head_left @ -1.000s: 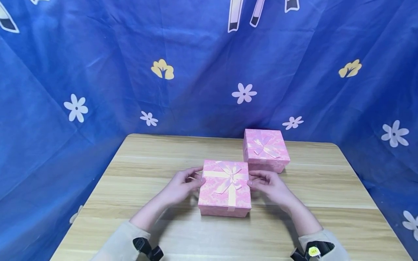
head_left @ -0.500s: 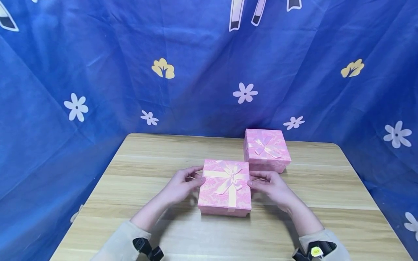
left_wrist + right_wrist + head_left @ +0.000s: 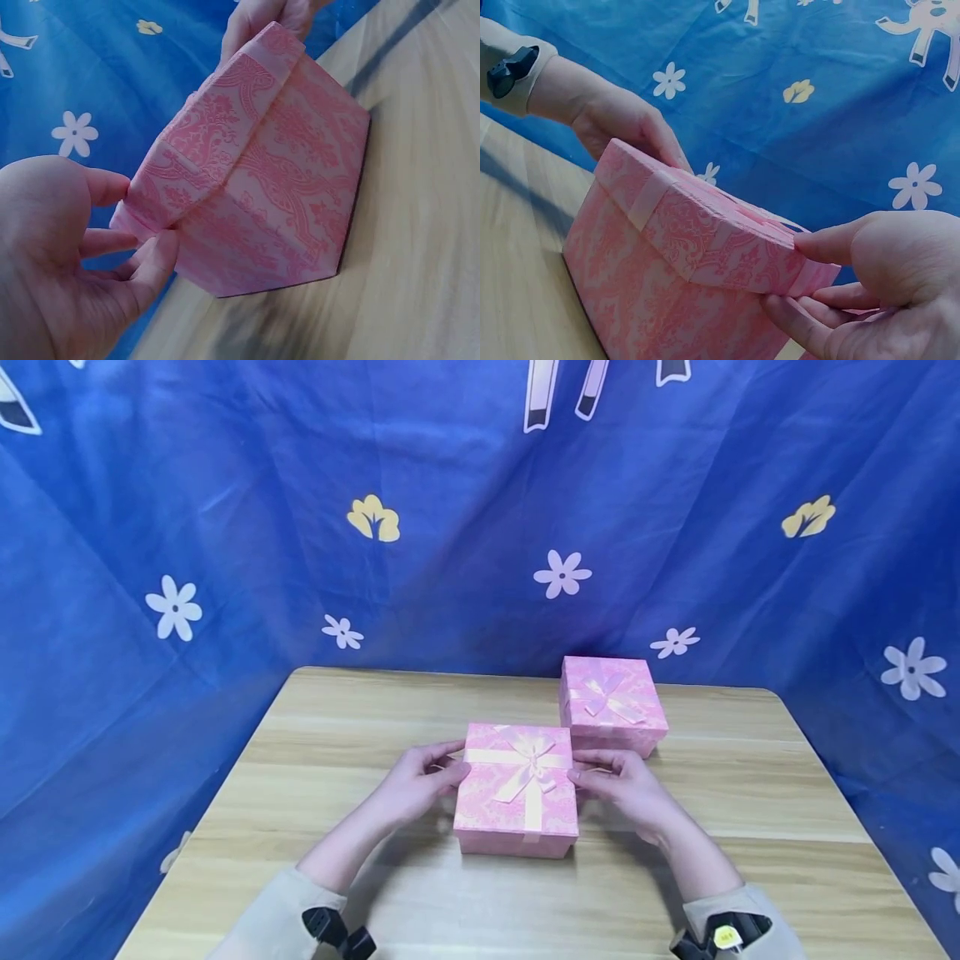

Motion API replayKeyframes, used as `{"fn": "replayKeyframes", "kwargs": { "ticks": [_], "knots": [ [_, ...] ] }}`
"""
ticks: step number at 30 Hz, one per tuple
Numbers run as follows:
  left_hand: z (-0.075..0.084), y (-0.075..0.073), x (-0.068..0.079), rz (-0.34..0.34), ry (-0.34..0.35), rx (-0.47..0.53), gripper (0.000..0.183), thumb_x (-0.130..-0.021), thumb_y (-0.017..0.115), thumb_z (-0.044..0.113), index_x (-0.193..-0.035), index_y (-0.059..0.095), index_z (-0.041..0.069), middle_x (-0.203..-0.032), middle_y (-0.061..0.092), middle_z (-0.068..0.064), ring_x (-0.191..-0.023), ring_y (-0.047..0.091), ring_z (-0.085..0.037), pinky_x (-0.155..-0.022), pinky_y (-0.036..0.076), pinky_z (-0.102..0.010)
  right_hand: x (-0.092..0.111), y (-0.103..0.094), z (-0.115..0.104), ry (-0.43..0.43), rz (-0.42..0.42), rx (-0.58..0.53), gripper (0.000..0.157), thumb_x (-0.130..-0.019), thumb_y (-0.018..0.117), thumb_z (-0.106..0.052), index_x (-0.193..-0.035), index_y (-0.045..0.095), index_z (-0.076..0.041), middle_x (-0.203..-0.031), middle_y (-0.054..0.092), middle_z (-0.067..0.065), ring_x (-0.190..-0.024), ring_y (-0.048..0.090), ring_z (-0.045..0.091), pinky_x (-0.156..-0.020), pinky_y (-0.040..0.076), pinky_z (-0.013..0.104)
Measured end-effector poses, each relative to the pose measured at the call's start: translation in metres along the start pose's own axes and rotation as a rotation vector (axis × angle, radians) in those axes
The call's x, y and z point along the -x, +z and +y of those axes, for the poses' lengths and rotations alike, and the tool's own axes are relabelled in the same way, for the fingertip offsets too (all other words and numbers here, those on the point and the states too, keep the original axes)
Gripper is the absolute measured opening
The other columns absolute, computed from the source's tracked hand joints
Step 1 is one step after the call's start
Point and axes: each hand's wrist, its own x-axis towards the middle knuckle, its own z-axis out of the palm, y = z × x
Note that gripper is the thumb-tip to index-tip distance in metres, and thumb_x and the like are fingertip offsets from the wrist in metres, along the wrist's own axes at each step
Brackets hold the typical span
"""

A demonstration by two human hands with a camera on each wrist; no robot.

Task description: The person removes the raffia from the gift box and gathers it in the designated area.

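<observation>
A pink patterned gift box (image 3: 513,845) stands on the table, its lid (image 3: 483,810) topped with a pale ribbon bow (image 3: 533,766). My left hand (image 3: 411,787) pinches the lid's left side, thumb at the top edge and other fingertips at the lower rim. On the opposite side, my right hand (image 3: 628,789) grips the lid the same way, as the right wrist view shows with the thumb (image 3: 829,244) on the top edge. The lid still sits over the box body (image 3: 292,180). The inside of the box is hidden.
Behind and to the right stands a second pink gift box (image 3: 611,697) with a bow, close to my right fingers. Both are on a wood-grain table (image 3: 337,718). A blue printed curtain (image 3: 465,527) hangs along its back and sides.
The lid has risen very slightly, and a little more of the box's front shows below it. Both hands keep their hold on the lid's sides.
</observation>
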Motion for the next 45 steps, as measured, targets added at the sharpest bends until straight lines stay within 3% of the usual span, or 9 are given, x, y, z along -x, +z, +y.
{"fn": "replayKeyframes", "kwargs": {
  "ticks": [11, 17, 26, 32, 35, 38, 42, 45],
  "knots": [
    [0.015, -0.007, 0.002, -0.009, 0.029, 0.050, 0.056, -0.103, 0.070, 0.015, -0.151, 0.052, -0.007, -0.111, 0.069, -0.016, -0.099, 0.070, -0.025, -0.093, 0.060, -0.054, 0.002, 0.001, -0.015, -0.010, 0.024, -0.029, 0.048, -0.099, 0.072, -0.002, -0.139, 0.055, 0.019, -0.122, 0.072, 0.021, -0.106, 0.072, 0.017, -0.099, 0.058, 0.044],
    [0.027, -0.009, 0.002, -0.002, 0.057, 0.054, 0.056, -0.103, 0.071, 0.014, -0.151, 0.052, -0.007, -0.111, 0.069, -0.017, -0.098, 0.072, -0.026, -0.089, 0.063, -0.042, 0.003, -0.002, -0.026, -0.044, 0.012, -0.083, 0.049, -0.098, 0.071, 0.001, -0.139, 0.053, 0.020, -0.122, 0.071, 0.022, -0.104, 0.074, 0.021, -0.094, 0.061, 0.041],
    [0.046, -0.011, 0.001, 0.098, 0.142, -0.013, 0.052, -0.099, 0.078, 0.017, -0.142, 0.062, -0.008, -0.111, 0.075, -0.014, -0.098, 0.074, -0.021, -0.088, 0.060, -0.027, 0.007, -0.006, -0.043, -0.135, -0.007, -0.104, 0.038, -0.100, 0.067, 0.006, -0.134, 0.058, 0.021, -0.115, 0.077, 0.009, -0.106, 0.073, 0.018, -0.098, 0.058, 0.033],
    [0.061, -0.010, 0.001, 0.141, 0.248, -0.046, 0.038, -0.098, 0.077, 0.009, -0.134, 0.071, -0.003, -0.116, 0.077, -0.013, -0.106, 0.074, -0.024, -0.096, 0.059, -0.037, 0.012, -0.005, -0.057, -0.214, 0.081, -0.081, 0.032, -0.098, 0.072, 0.005, -0.129, 0.072, 0.005, -0.110, 0.079, 0.003, -0.101, 0.074, 0.014, -0.094, 0.060, 0.032],
    [0.067, -0.007, 0.000, 0.198, 0.273, -0.097, 0.034, -0.097, 0.079, 0.011, -0.131, 0.075, 0.004, -0.118, 0.078, -0.008, -0.105, 0.074, -0.022, -0.096, 0.059, -0.043, 0.014, -0.003, -0.063, -0.218, 0.141, -0.064, 0.040, -0.098, 0.073, 0.004, -0.137, 0.066, 0.004, -0.111, 0.078, 0.002, -0.099, 0.074, 0.014, -0.091, 0.061, 0.034],
    [0.071, -0.002, 0.000, 0.263, 0.278, -0.115, 0.031, -0.100, 0.077, 0.014, -0.129, 0.077, 0.007, -0.118, 0.078, -0.006, -0.104, 0.075, -0.020, -0.095, 0.060, -0.040, 0.016, 0.001, -0.070, -0.234, 0.196, 0.007, 0.047, -0.097, 0.074, 0.003, -0.142, 0.058, 0.008, -0.116, 0.076, 0.004, -0.102, 0.073, 0.012, -0.090, 0.061, 0.032],
    [0.077, 0.002, 0.000, 0.286, 0.253, -0.021, 0.027, -0.107, 0.067, 0.017, -0.125, 0.076, -0.001, -0.116, 0.077, -0.015, -0.107, 0.075, -0.025, -0.091, 0.061, -0.033, 0.018, 0.006, -0.078, -0.252, 0.271, 0.118, 0.043, -0.100, 0.073, -0.002, -0.140, 0.061, 0.008, -0.125, 0.073, 0.016, -0.107, 0.070, 0.006, -0.093, 0.059, 0.026],
    [0.083, 0.005, -0.001, 0.266, 0.211, 0.126, 0.036, -0.110, 0.062, 0.023, -0.124, 0.073, -0.008, -0.119, 0.074, -0.022, -0.111, 0.073, -0.033, -0.093, 0.060, -0.036, 0.019, 0.009, -0.082, -0.236, 0.285, 0.111, 0.037, -0.106, 0.067, -0.011, -0.136, 0.063, 0.010, -0.133, 0.067, 0.025, -0.113, 0.069, 0.008, -0.099, 0.056, 0.027]
  ]
}}
